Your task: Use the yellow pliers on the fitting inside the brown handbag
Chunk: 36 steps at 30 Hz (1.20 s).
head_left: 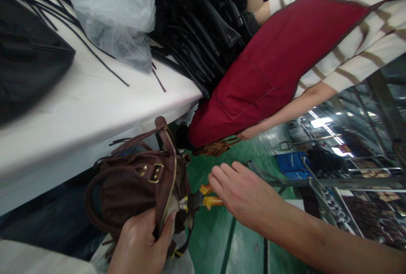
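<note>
My left hand grips a brown leather handbag by its lower edge, thumb beside the brass zipper. The bag hangs below the edge of a white table, its handles looping to the left. My right hand is closed on a pair of yellow-handled pliers, whose dark jaws meet the zipper end of the bag.
A co-worker in a red apron and striped top stands close at the table's right end, holding a tan item. Black straps and bags and a clear plastic bag lie on the table. Green floor and metal racks are beyond.
</note>
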Available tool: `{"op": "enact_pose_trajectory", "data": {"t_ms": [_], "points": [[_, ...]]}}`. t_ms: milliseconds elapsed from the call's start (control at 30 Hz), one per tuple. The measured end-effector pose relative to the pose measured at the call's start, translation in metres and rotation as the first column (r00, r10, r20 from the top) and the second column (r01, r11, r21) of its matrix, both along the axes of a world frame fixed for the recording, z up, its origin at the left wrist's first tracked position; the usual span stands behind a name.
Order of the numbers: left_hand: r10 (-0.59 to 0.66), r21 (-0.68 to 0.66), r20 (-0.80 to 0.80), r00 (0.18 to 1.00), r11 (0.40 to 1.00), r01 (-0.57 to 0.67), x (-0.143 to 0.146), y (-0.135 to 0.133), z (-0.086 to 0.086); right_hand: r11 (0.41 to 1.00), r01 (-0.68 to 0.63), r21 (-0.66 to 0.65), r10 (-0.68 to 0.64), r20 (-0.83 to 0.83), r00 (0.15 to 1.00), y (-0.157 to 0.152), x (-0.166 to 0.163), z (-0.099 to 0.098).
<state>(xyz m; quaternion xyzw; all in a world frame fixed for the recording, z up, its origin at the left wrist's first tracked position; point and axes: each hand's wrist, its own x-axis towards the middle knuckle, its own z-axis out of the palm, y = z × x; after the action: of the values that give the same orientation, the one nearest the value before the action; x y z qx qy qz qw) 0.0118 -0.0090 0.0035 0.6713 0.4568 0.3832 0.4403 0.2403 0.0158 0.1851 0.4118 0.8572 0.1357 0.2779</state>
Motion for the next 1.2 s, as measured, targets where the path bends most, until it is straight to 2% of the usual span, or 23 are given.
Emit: {"op": "enact_pose_trajectory", "data": {"t_ms": [200,367,533,700,867,1200], "points": [[0.012,-0.045,0.019,1.0,0.999,-0.011,-0.002,0.002,0.001,0.999,-0.022,0.045,0.023,-0.023,0.999,-0.01,0.011,-0.002],[-0.033,-0.09,0.034,0.999,0.995,0.036,0.003,0.003,0.004,0.993,-0.059,0.098,0.064,-0.058,0.996,-0.016,0.015,-0.005],[-0.014,-0.007,0.021,1.0,1.0,0.014,0.007,0.003,0.004,0.994,-0.059,0.093,0.062,-0.03,0.998,-0.017,0.013,-0.001],[-0.028,0.081,0.001,1.0,0.996,0.028,0.009,0.0,0.002,0.999,-0.011,0.053,0.01,0.032,0.999,-0.011,0.005,0.008],[-0.067,0.102,0.009,0.998,0.993,0.066,0.008,-0.002,0.003,1.0,-0.003,-0.01,0.003,0.051,0.999,-0.002,-0.001,0.014],[-0.075,0.036,0.026,0.997,0.997,0.074,0.009,-0.003,0.003,0.993,0.111,0.044,-0.111,0.013,0.994,-0.016,-0.007,0.004]]}}
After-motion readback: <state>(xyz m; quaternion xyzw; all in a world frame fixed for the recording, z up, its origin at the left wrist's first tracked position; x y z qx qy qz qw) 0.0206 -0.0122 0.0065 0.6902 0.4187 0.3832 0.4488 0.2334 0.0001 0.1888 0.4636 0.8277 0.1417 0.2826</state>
